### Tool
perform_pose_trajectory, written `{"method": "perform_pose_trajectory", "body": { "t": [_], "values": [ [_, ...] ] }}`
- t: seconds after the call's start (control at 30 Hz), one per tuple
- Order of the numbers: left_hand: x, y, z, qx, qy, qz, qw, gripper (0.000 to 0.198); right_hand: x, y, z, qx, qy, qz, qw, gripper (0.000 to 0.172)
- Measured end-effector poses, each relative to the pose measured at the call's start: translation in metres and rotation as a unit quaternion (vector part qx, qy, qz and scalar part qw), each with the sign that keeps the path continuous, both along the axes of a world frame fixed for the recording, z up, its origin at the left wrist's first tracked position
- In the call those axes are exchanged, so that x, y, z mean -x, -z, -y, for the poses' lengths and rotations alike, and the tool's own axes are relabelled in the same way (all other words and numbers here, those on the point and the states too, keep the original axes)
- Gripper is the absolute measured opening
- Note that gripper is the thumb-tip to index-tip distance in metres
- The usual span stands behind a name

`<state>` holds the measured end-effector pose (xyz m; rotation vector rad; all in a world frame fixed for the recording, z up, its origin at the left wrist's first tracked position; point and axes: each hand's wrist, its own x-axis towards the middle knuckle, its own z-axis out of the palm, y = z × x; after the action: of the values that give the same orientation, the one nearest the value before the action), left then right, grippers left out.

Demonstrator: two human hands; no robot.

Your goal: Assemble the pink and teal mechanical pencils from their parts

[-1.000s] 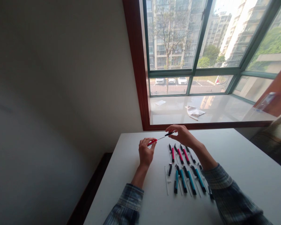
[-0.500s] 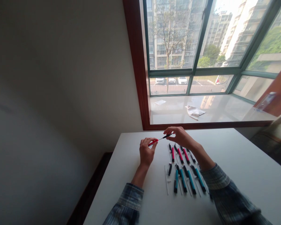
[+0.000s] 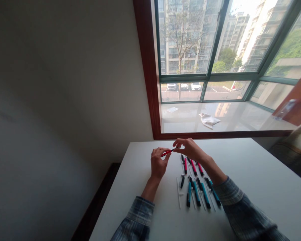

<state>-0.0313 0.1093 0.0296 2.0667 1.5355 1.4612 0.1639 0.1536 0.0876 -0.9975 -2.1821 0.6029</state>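
My left hand pinches a red pen barrel above the white table, its fingers closed round it. From the right, my right hand grips a black pen part between thumb and fingertips. This part meets the barrel's right end, in line with it and slightly tilted; most of it is hidden by the fingers. Below the hands lie several red pen barrels with black parts and thin refills, and nearer me a row of teal pen barrels laid out the same way.
A loose black pen part and a thin white refill lie at the left of the teal row. Behind the white table is a window sill with a crumpled white cloth. A wall stands to the left.
My right hand has moved left and slightly down, bringing the black pen part up to the red barrel. The thin rod that showed between them is out of sight.
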Motion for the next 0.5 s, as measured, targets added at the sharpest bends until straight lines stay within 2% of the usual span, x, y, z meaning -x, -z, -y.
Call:
{"method": "perform_pose_trajectory", "body": {
  "t": [0.2,0.5],
  "values": [
    [-0.0006,-0.0007,0.0019,-0.005,-0.007,-0.042,0.999,0.008,0.0038,-0.0015,0.0025,0.047,0.029,0.026,0.998,0.028],
    [0.0002,0.0009,0.0025,-0.005,0.010,-0.039,0.999,0.010,0.0041,0.0001,0.0001,0.098,0.035,0.014,0.994,0.036]
  ]
}}
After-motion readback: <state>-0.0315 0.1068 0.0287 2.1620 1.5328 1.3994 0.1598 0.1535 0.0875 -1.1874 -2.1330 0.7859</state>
